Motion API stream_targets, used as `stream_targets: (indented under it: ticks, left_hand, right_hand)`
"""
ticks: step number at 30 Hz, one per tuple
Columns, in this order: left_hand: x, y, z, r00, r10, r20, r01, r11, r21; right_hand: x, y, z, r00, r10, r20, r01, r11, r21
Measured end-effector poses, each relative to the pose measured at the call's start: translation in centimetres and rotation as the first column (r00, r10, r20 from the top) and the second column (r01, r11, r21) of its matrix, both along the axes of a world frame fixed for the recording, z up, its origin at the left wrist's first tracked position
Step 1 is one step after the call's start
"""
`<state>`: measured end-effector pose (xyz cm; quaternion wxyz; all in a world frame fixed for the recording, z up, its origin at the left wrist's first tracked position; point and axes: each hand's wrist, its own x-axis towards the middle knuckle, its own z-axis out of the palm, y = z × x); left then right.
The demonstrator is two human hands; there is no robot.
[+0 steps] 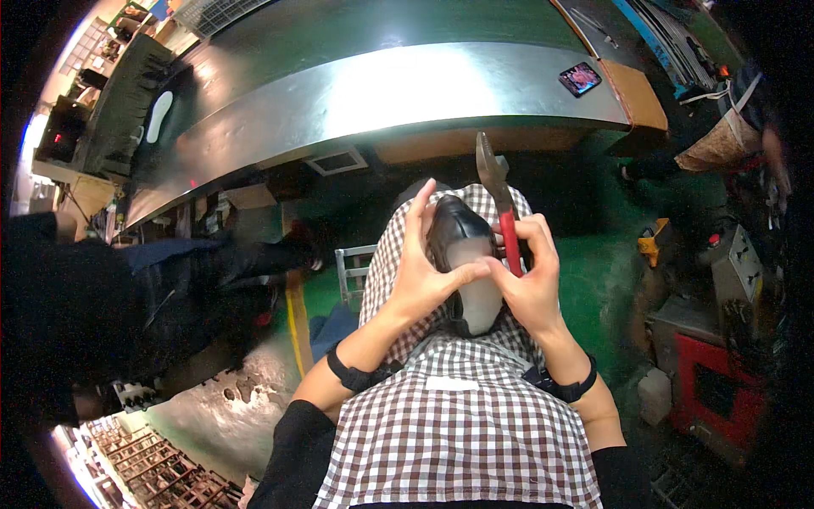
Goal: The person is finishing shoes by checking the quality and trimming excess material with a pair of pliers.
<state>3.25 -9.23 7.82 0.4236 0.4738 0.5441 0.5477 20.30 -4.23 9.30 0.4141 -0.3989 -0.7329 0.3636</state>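
Observation:
A black shoe upper on a pale shoe last [480, 305] lies on my lap, its dark toe end pointing away from me. My left hand [420, 267] grips it from the left side, with the thumb laid across the top and the fingers stretched up along the edge. In my right hand [536, 276] is a pair of shoemaker's pliers [494, 182] with red handles, the metal head pointing up and away beside the toe. My right thumb presses on the shoe close to the left thumb. The underside of the shoe is hidden.
A metal-topped bench [280, 110] runs across in front of me, with a phone [580, 79] at its right and a white insole [159, 117] at its left. Another person [127, 314] is on the left; part of one shows far right [729, 140]. A red machine [716, 390] stands lower right.

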Motion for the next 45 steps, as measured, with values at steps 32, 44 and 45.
stream_targets:
  ticks: [32,44,45]
  left_hand:
    - [0.1,3.4,-4.0,0.972,0.102,-0.214,-0.043,0.963,0.266]
    - [1.0,3.5,-4.1,0.994,0.045,-0.097,-0.026,0.981,0.190]
    - [1.0,3.3,-3.9,0.994,0.046,-0.096,-0.027,0.981,0.191]
  right_hand:
    - [8.5,-4.3,3.3,0.891,0.176,-0.419,-0.450,0.473,-0.758]
    - [5.5,-3.3,2.1,0.867,0.106,-0.487,-0.494,0.319,-0.809]
    - [5.4,-3.4,2.4,0.867,0.107,-0.486,-0.493,0.319,-0.809]
